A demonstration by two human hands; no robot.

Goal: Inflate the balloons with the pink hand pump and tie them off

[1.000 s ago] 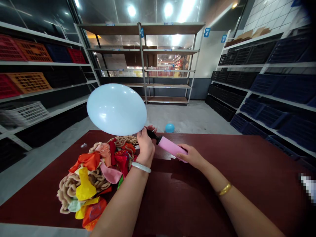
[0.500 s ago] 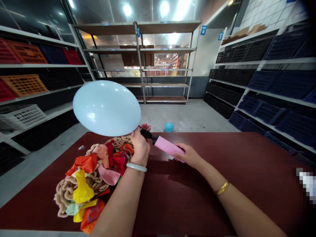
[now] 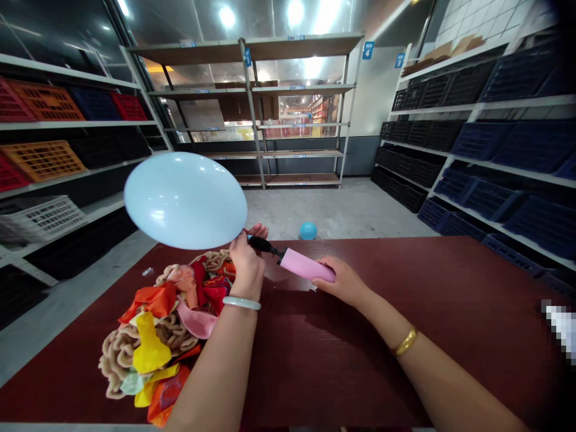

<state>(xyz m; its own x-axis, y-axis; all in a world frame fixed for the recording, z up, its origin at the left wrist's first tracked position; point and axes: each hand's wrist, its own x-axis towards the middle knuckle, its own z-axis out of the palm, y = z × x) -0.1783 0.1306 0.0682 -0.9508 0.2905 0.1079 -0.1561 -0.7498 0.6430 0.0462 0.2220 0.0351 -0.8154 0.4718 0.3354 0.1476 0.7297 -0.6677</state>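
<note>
Pinching the balloon [image 3: 185, 200] at its lower right end: left hand [image 3: 247, 262] (right hand [image 3: 339, 281] clasps pump [image 3: 300, 264]).

Cannot see most of the neck of the pale blue balloon [image 3: 185, 201], covered by the left hand [image 3: 246, 258], nor the near end of the pink pump [image 3: 303, 265], wrapped in the right hand [image 3: 342, 281], nor all of the limp balloons [image 3: 152, 349], partly behind the left forearm [image 3: 220, 366]. Can follow that forearm and the right forearm [image 3: 450, 372] only to the lower edge, the red crates [image 3: 14, 99] to the left edge and the navy crates [image 3: 535, 147] to the right. Cannot read the tiny rack labels [image 3: 296, 38] or identify the pixelated patch [image 3: 558, 327] at right, the clear scrap [image 3: 147, 272] on the counter [image 3: 360, 366] or the blurred goods [image 3: 321, 111] beyond the rear rack [image 3: 306, 49].
</note>
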